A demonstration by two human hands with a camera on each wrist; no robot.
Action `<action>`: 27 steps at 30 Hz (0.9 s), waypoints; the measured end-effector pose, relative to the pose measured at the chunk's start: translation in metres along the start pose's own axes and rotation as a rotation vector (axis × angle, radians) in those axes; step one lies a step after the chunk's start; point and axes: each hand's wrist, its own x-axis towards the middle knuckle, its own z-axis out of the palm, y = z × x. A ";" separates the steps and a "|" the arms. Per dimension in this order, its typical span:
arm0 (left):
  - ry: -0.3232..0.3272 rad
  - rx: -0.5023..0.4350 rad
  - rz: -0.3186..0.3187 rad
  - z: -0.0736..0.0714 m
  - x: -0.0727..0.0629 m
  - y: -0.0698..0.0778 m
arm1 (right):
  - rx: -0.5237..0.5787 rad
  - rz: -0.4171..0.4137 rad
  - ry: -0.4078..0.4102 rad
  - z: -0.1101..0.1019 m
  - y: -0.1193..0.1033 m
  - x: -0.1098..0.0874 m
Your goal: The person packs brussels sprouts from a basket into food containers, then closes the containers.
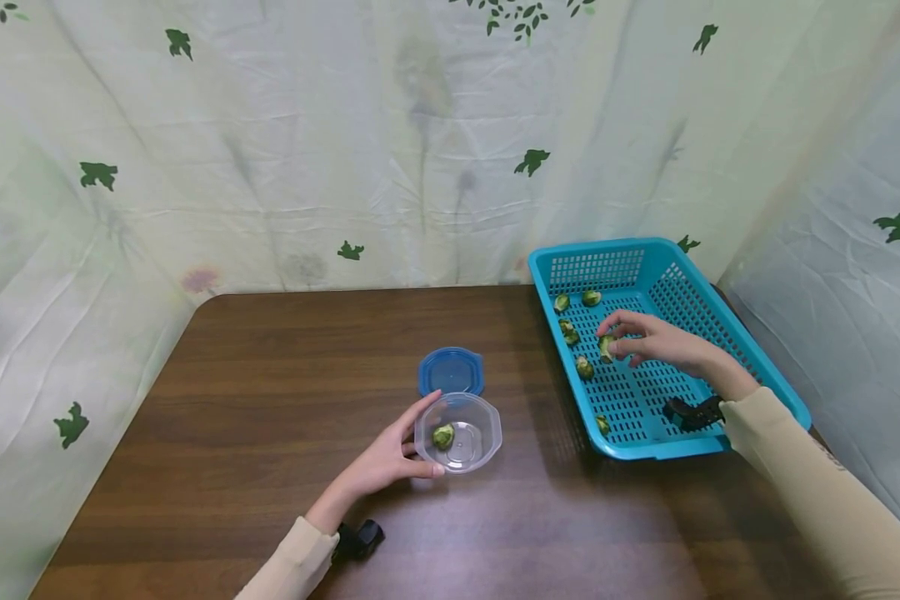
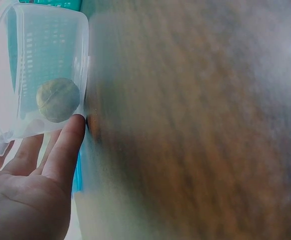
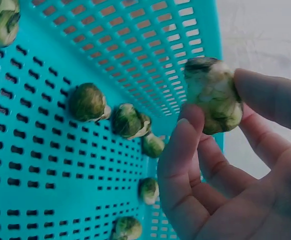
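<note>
My left hand holds a clear plastic container from its left side, fingers and thumb spread round the wall. Inside it lies one Brussels sprout, which shows through the side in the left wrist view. Over the blue basket, my right hand pinches another Brussels sprout between thumb and fingertips. In the right wrist view this sprout is raised above the basket floor, its pale cut end showing.
Several more Brussels sprouts lie along the basket's left side. A blue lid rests on the wooden table just behind the container. Patterned cloth hangs behind the table and at both sides.
</note>
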 end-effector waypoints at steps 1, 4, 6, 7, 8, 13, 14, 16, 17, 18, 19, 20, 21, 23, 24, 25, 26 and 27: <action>0.000 0.001 0.000 0.000 0.000 0.000 | 0.004 -0.005 0.006 0.001 -0.002 0.000; -0.004 0.001 0.000 0.000 0.000 0.001 | 0.026 -0.025 0.019 0.002 -0.006 0.000; -0.005 0.000 0.000 0.000 0.001 0.001 | 0.046 -0.040 0.022 0.003 -0.008 0.000; -0.005 0.000 0.000 0.000 0.001 0.001 | 0.059 -0.047 0.022 0.004 -0.009 0.000; -0.006 0.000 0.000 0.000 0.001 0.001 | 0.067 -0.053 0.023 0.004 -0.010 0.000; -0.003 -0.006 0.002 0.000 0.000 0.000 | 0.085 -0.076 0.022 0.007 -0.014 0.000; -0.002 -0.006 0.002 0.000 0.000 0.000 | 0.080 -0.088 0.020 0.008 -0.014 0.000; 0.000 -0.008 0.002 0.000 0.000 0.000 | 0.087 -0.101 0.017 0.011 -0.017 0.001; 0.000 -0.008 0.003 0.000 0.000 -0.001 | 0.089 -0.106 0.015 0.013 -0.019 0.001; 0.000 -0.008 0.004 0.000 0.000 -0.001 | 0.090 -0.109 0.014 0.015 -0.020 0.001; 0.000 -0.008 0.006 0.000 0.000 -0.001 | 0.099 -0.115 0.008 0.017 -0.022 0.002; 0.001 -0.008 0.006 0.000 0.000 -0.001 | 0.101 -0.121 0.003 0.020 -0.024 0.002; 0.000 -0.009 0.007 0.000 0.000 -0.001 | 0.108 -0.116 0.002 0.022 -0.026 0.002; 0.000 -0.011 0.007 0.000 -0.001 -0.001 | 0.114 -0.121 -0.005 0.027 -0.030 0.003; 0.000 -0.012 0.007 0.000 -0.001 0.000 | 0.116 -0.124 -0.009 0.029 -0.033 0.003; 0.000 -0.012 0.006 0.000 -0.001 0.000 | 0.122 -0.126 -0.013 0.032 -0.036 0.002; 0.000 -0.013 0.004 0.000 -0.001 0.000 | 0.121 -0.126 -0.017 0.034 -0.038 0.002; 0.000 -0.014 0.003 0.000 -0.001 0.000 | 0.120 -0.122 -0.021 0.036 -0.040 0.003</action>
